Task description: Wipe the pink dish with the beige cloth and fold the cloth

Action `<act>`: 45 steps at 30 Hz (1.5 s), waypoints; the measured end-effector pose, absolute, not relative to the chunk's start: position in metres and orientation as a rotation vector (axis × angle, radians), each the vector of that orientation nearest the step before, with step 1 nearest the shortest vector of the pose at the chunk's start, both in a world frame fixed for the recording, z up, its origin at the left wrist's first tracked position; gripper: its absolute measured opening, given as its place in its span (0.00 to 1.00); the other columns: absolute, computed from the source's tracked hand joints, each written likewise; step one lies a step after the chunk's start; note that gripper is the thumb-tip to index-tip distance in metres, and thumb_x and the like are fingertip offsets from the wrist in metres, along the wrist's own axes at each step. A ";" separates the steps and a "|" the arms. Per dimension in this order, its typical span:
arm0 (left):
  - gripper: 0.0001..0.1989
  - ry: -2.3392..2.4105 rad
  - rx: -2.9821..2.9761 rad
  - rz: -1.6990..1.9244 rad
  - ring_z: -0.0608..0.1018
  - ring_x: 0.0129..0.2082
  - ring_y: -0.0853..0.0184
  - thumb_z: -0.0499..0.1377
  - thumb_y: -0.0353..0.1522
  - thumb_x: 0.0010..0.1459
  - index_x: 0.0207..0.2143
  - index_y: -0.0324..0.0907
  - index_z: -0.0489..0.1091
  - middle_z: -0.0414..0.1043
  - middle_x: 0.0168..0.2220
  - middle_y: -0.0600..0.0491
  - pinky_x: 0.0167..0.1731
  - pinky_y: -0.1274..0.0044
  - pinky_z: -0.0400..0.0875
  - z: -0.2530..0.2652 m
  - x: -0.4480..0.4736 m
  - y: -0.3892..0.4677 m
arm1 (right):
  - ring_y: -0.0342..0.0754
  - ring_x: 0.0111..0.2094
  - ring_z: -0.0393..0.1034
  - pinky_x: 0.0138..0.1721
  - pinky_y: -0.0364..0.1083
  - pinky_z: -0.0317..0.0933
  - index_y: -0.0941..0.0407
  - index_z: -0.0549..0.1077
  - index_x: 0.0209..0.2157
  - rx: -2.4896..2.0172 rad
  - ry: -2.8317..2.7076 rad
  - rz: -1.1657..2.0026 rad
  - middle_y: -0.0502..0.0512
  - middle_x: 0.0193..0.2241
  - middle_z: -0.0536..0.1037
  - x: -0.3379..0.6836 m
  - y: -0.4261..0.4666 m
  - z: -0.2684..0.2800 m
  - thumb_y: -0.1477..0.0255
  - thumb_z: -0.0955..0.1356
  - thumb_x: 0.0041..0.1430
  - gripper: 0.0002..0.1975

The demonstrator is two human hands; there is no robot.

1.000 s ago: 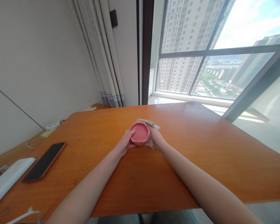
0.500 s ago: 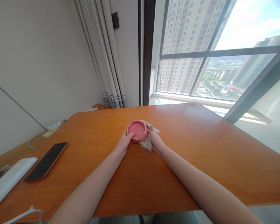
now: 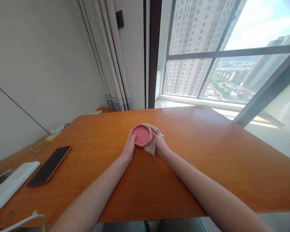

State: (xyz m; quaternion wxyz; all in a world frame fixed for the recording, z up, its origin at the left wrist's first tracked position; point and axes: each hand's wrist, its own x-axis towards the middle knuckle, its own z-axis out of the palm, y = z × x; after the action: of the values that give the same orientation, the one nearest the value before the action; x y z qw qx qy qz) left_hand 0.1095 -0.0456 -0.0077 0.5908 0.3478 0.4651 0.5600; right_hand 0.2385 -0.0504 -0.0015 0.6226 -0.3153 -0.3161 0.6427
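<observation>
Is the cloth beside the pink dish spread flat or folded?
Folded and bunched, not spread: the cloth shows a doubled-over edge above the right hand and a loose corner hanging below, against the pink dish.

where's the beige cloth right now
In the head view, the beige cloth is near the centre, bunched between the right side of the pink bowl and the person's right hand.

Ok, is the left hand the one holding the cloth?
No, the left hand grips the pink bowl, while the right hand holds the beige cloth at the bowl's right side.
</observation>
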 end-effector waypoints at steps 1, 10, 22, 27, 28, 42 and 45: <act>0.17 1.087 0.860 1.268 0.74 0.39 0.66 0.60 0.36 0.50 0.43 0.40 0.70 0.73 0.41 0.49 0.37 0.78 0.70 -0.008 0.109 -0.046 | 0.50 0.47 0.70 0.47 0.48 0.66 0.53 0.73 0.45 -0.745 -0.726 1.452 0.53 0.45 0.77 0.241 -0.049 -0.003 0.63 0.67 0.53 0.17; 0.18 1.059 0.919 1.037 0.75 0.38 0.63 0.59 0.41 0.52 0.43 0.42 0.71 0.74 0.41 0.48 0.34 0.75 0.71 -0.006 0.108 -0.049 | 0.53 0.42 0.73 0.44 0.50 0.68 0.54 0.74 0.38 -0.950 -0.724 1.486 0.55 0.35 0.80 0.260 -0.039 -0.018 0.63 0.68 0.53 0.13; 0.22 0.993 0.876 0.992 0.75 0.39 0.63 0.60 0.44 0.51 0.46 0.44 0.68 0.72 0.44 0.48 0.33 0.75 0.72 -0.007 0.106 -0.047 | 0.52 0.43 0.73 0.45 0.50 0.67 0.55 0.74 0.38 -0.908 -0.611 1.481 0.55 0.39 0.79 0.253 -0.042 -0.008 0.63 0.67 0.53 0.13; 0.21 1.096 0.873 1.138 0.73 0.41 0.64 0.55 0.46 0.55 0.45 0.44 0.68 0.71 0.45 0.49 0.34 0.75 0.72 -0.010 0.111 -0.048 | 0.52 0.43 0.73 0.45 0.51 0.68 0.56 0.74 0.36 -0.903 -0.581 1.589 0.57 0.38 0.80 0.249 -0.043 -0.007 0.62 0.65 0.56 0.13; 0.21 1.109 0.872 1.221 0.73 0.42 0.64 0.53 0.46 0.56 0.46 0.44 0.68 0.70 0.46 0.49 0.36 0.75 0.71 -0.010 0.111 -0.047 | 0.51 0.45 0.72 0.46 0.50 0.67 0.55 0.74 0.37 -0.858 -0.580 1.574 0.57 0.40 0.79 0.244 -0.045 -0.006 0.61 0.64 0.57 0.14; 0.18 1.054 0.866 1.045 0.73 0.37 0.64 0.58 0.41 0.52 0.44 0.43 0.68 0.71 0.42 0.49 0.31 0.75 0.71 -0.002 0.110 -0.052 | 0.52 0.43 0.73 0.46 0.51 0.66 0.55 0.74 0.40 -1.002 -0.555 1.479 0.54 0.36 0.80 0.256 -0.041 -0.014 0.60 0.64 0.56 0.15; 0.16 1.094 0.755 1.283 0.73 0.40 0.64 0.54 0.41 0.55 0.41 0.40 0.69 0.72 0.40 0.49 0.36 0.75 0.71 -0.006 0.108 -0.046 | 0.50 0.46 0.72 0.48 0.50 0.66 0.54 0.72 0.42 -0.842 -0.495 1.570 0.55 0.42 0.78 0.238 -0.050 -0.010 0.61 0.63 0.58 0.15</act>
State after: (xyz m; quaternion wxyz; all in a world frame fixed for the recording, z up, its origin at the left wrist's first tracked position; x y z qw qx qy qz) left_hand 0.1084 -0.0461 -0.0056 0.6028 0.3262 0.4723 0.5542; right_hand 0.2379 -0.0496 -0.0101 0.6024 -0.3635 -0.2136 0.6777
